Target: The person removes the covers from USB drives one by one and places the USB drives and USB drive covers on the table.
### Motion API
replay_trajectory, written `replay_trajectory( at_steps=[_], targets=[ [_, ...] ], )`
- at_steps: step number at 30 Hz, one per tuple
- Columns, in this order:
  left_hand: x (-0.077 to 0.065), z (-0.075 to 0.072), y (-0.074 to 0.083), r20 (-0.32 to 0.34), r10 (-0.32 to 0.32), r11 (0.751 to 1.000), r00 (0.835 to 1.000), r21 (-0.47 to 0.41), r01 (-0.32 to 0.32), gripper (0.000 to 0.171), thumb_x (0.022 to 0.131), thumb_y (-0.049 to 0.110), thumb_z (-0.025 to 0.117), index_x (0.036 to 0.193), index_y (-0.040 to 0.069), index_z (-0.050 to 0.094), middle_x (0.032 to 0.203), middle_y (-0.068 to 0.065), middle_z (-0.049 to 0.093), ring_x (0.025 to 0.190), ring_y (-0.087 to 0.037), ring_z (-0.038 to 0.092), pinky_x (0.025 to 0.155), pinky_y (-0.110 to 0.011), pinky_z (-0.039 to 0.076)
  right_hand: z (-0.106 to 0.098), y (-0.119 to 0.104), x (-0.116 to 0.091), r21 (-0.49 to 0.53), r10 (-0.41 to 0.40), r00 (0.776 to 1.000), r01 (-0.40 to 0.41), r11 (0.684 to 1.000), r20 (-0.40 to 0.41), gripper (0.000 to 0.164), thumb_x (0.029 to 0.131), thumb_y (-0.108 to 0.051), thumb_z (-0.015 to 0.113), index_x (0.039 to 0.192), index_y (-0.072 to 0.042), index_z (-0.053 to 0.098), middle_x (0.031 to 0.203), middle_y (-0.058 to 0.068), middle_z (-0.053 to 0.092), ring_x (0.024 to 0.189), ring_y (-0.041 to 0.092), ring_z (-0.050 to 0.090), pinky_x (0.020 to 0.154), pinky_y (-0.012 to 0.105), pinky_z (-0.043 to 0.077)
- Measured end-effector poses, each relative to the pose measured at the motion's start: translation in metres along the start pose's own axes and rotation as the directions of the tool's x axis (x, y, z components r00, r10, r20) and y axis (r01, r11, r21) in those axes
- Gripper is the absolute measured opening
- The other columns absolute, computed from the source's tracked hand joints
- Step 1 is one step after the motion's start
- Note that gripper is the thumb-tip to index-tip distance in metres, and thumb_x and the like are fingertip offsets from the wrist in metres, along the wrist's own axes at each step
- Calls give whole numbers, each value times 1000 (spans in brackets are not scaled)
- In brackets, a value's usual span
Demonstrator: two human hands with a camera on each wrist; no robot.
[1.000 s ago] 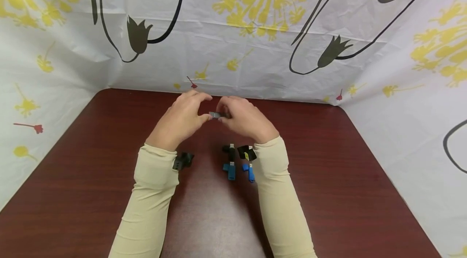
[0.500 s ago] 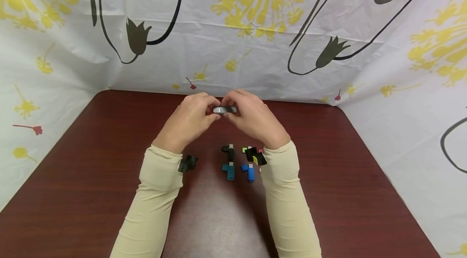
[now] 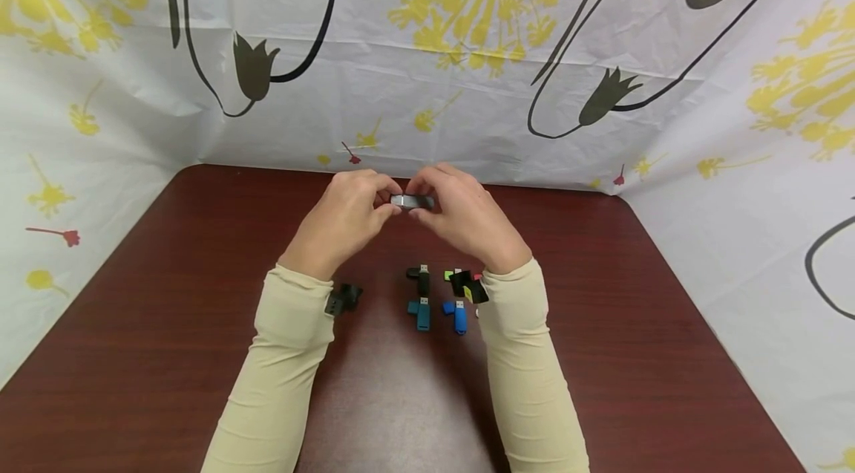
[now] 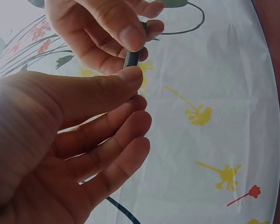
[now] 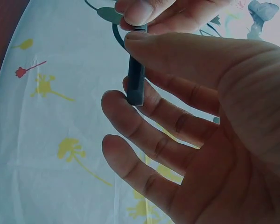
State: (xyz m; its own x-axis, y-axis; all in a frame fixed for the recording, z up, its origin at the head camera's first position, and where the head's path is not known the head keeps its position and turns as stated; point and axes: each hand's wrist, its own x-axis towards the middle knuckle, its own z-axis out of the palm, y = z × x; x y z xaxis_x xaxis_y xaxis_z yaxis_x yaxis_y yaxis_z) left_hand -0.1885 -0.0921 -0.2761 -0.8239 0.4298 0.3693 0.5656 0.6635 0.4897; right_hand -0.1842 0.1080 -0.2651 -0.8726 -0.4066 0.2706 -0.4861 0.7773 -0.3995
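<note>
Above the far part of the table, both hands meet at a slim dark-grey USB flash drive (image 3: 418,201), held level in the head view. My left hand (image 3: 350,217) pinches its left end, a short grey cap-like piece, between thumb and forefinger. The longer body is pinched by my right hand (image 3: 465,216). In the right wrist view the stick (image 5: 136,79) runs down past the thumb, and its squared end rests near the curled fingers. Fingers from both hands hide the joint between the two pieces in the left wrist view.
On the dark red table (image 3: 227,324), nearer me, lie a black flash drive (image 3: 424,281), a teal one (image 3: 424,315) and a blue one (image 3: 460,318), caps beside them. A green piece (image 3: 448,275) shows partly behind the right wrist's camera (image 3: 470,286). A patterned white sheet (image 3: 427,116) surrounds the table.
The hands have come together: the left thumb and forefinger have closed on the drive's left end, and the drive has shifted slightly right and up. Over the last half second little has moved.
</note>
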Motion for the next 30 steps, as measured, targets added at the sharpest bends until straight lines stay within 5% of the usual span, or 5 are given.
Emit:
replay_trajectory(
  at_steps=[13, 30],
  targets=[
    [0, 1, 0, 18, 63, 998, 998, 10, -63, 20, 96, 4, 81, 116, 0, 82, 108, -15, 79, 92, -27, 75, 79, -39, 63, -3, 4, -2, 14, -22, 1000, 22, 1000, 12, 21, 95, -9, 82, 114, -11, 74, 114, 2, 73, 104, 22, 67, 93, 41, 56],
    [-1, 0, 5, 19, 32, 999, 999, 11, -32, 20, 97, 6, 81, 116, 1, 82, 110, -14, 80, 90, -25, 76, 75, -37, 63, -4, 9, -3, 30, -40, 999, 39, 999, 15, 20, 96, -9, 82, 114, -9, 73, 114, 5, 73, 107, 23, 69, 96, 42, 56]
  ],
)
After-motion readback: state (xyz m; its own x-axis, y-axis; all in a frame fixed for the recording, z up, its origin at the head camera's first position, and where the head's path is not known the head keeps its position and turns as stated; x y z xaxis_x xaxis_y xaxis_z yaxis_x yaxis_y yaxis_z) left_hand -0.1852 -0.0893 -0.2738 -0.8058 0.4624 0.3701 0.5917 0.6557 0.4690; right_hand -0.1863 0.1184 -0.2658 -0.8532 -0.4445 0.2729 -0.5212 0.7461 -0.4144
